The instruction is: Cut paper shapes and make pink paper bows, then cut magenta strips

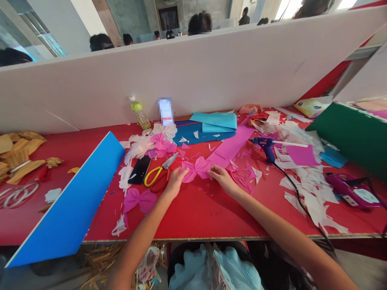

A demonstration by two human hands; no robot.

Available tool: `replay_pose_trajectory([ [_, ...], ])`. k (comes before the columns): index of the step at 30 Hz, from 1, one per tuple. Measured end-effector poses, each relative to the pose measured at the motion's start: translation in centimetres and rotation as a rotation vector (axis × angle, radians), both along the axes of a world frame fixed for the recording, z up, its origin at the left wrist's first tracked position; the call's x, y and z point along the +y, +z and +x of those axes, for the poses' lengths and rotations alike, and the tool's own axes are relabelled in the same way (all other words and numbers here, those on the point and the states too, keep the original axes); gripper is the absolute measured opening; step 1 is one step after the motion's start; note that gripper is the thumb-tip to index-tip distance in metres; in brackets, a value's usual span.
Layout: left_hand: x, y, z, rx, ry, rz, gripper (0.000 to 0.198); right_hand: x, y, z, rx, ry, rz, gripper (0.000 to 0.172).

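Hands (176,182) (222,179), two, on one pink bow (196,168)

The pink bow (196,168) is partly covered by the left hand (176,181) and right hand (222,178), so their grip on it cannot be seen. Both arms run off the bottom edge. The upright item (165,112) beside the bottle (139,114) is too blurred to name. The white partition (151,88) hides most of the people (101,41) behind it. The green board (353,133) is cut off at the right edge, and the pale blue cloth (211,270) at the bottom edge. The purple device (352,189) is too small to identify, its label unreadable.
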State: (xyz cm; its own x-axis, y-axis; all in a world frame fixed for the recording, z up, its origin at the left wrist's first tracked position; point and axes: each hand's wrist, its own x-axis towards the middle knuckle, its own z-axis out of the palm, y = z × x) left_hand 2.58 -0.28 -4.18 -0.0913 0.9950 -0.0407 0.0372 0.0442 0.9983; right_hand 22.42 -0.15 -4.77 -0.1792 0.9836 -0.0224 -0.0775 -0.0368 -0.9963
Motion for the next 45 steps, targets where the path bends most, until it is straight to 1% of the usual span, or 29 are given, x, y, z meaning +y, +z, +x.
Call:
replay_pose_trajectory([
  [5, -0.3, 1.1, 0.2, -0.087, -0.059, -0.026, 0.030, -0.1, 0.1, 0.1, 0.023, -0.005, -0.063, 0.032],
  [9, -0.4, 1.7, 0.3, -0.120, -0.095, -0.028, 0.027, -0.1, 0.1, 0.1, 0.050, 0.019, -0.101, 0.031],
  [15, -0.2, 1.3, 0.3, -0.085, -0.078, -0.019, 0.025, -0.1, 0.0, 0.0, 0.095, 0.031, -0.127, 0.027],
  [18, 0.0, 0.9, 0.1, 0.000, -0.012, 0.037, 0.026, 0.0, -0.2, 0.0, 0.102, 0.025, -0.133, 0.026],
  [20, 0.1, 0.6, -0.1, 0.077, 0.030, 0.077, 0.031, 0.1, -0.4, 0.1, 0.106, 0.003, -0.127, 0.026],
  [22, 0.1, 0.4, -0.3, 0.110, 0.007, 0.103, 0.038, 0.2, -0.6, 0.1, 0.131, -0.017, -0.118, 0.025],
  [24, 0.1, 0.4, -0.4, 0.091, -0.059, 0.110, 0.043, 0.2, -0.7, 0.1, 0.170, -0.036, -0.118, 0.026],
  [26, 0.1, 0.5, -0.3, 0.069, -0.097, 0.108, 0.045, 0.3, -0.6, 0.1, 0.204, -0.054, -0.129, 0.027],
  [31, -0.4, 1.3, 0.2, 0.057, -0.060, 0.135, 0.051, 0.3, 0.0, 0.1, 0.257, -0.076, -0.178, 0.025],
  [33, -0.4, 1.4, 0.2, 0.059, -0.053, 0.150, 0.046, 0.2, 0.2, 0.1, 0.265, -0.079, -0.187, 0.024],
  [36, -0.1, 1.2, 0.1, 0.110, -0.045, 0.185, 0.027, 0.2, 0.3, 0.2, 0.281, -0.088, -0.200, 0.023],
  [38, 0.2, 0.8, 0.0, 0.154, -0.055, 0.193, 0.018, 0.2, 0.2, 0.2, 0.288, -0.089, -0.193, 0.023],
  [42, 0.4, 0.2, -0.2, 0.227, -0.061, 0.196, 0.016, 0.3, -0.1, 0.1, 0.285, -0.089, -0.171, 0.022],
  [45, 0.2, 0.0, -0.2, 0.295, -0.058, 0.226, 0.014, 0.3, -0.2, 0.1, 0.299, -0.089, -0.180, 0.022],
])
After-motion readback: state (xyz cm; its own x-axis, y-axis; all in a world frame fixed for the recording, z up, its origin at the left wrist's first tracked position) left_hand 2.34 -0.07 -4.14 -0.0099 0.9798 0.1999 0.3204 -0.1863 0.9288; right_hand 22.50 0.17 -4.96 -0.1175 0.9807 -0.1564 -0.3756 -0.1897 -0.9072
